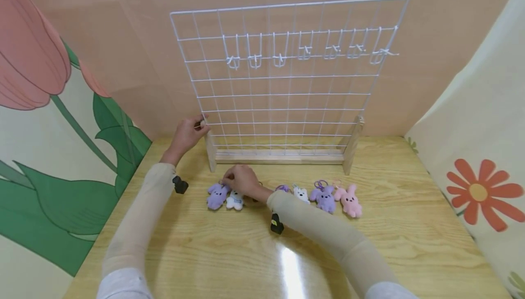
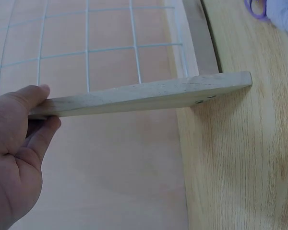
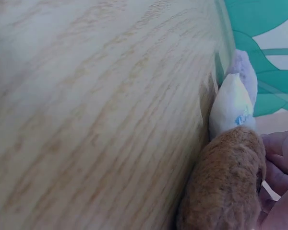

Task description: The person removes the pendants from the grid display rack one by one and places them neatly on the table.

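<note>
My left hand [image 1: 186,136] grips the upper end of the wooden side post [image 2: 149,93] of a white wire grid rack [image 1: 283,94], thumb on one face and fingers on the other. My right hand [image 1: 245,180] is over the row of plush keychains, its fingertips pinching the ring at the top of the leftmost purple plush keychain [image 1: 217,197]. A white plush keychain [image 1: 235,200] lies beside it, partly under the hand. The brown plush keychain [image 3: 225,184], close to the right fingers in the right wrist view, is mostly hidden by the hand in the head view.
Several white wire hooks [image 1: 280,56] hang in a row high on the grid. Right of my right forearm lie another white plush [image 1: 301,193], a purple plush [image 1: 325,198] and a pink plush [image 1: 350,201]. The wooden table [image 1: 229,253] runs up to the backdrop.
</note>
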Demonstrator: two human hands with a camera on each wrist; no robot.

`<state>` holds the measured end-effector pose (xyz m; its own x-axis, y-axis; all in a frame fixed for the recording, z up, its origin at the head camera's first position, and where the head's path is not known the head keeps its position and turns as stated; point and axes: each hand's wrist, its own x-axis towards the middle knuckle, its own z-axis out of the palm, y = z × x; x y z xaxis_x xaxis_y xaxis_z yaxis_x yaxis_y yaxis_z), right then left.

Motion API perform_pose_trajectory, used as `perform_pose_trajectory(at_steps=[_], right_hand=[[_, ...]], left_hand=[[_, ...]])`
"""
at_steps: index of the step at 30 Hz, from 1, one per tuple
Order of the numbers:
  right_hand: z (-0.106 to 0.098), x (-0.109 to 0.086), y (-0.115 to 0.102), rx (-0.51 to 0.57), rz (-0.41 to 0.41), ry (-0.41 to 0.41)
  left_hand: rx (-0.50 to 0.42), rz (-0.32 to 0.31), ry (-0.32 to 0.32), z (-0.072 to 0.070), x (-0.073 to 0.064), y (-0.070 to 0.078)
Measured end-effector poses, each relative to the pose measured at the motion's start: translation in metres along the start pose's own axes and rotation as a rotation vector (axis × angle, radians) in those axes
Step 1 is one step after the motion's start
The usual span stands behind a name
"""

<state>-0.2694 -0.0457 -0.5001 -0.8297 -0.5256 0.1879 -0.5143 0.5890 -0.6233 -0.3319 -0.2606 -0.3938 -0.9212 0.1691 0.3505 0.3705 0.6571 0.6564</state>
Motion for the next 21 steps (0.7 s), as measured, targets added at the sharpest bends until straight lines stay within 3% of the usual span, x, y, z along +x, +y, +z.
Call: perform_pose_trajectory(at_steps=[6, 15, 21], right_hand=[[-0.012, -0.002, 0.002, 0.056, 0.016, -0.011], [-0.057, -0.017, -0.011, 0.085, -0.092, 0.044], [-0.090, -0.033, -0.013, 0.125, -0.095, 0.090]], left_hand=[[-0.001, 0.000, 0.003, 0.000, 0.001, -0.002], [0.019, 0.010, 0.004, 0.000, 0.001, 0.000], [0.045, 0.017, 0.025, 0.001, 0.001, 0.000]])
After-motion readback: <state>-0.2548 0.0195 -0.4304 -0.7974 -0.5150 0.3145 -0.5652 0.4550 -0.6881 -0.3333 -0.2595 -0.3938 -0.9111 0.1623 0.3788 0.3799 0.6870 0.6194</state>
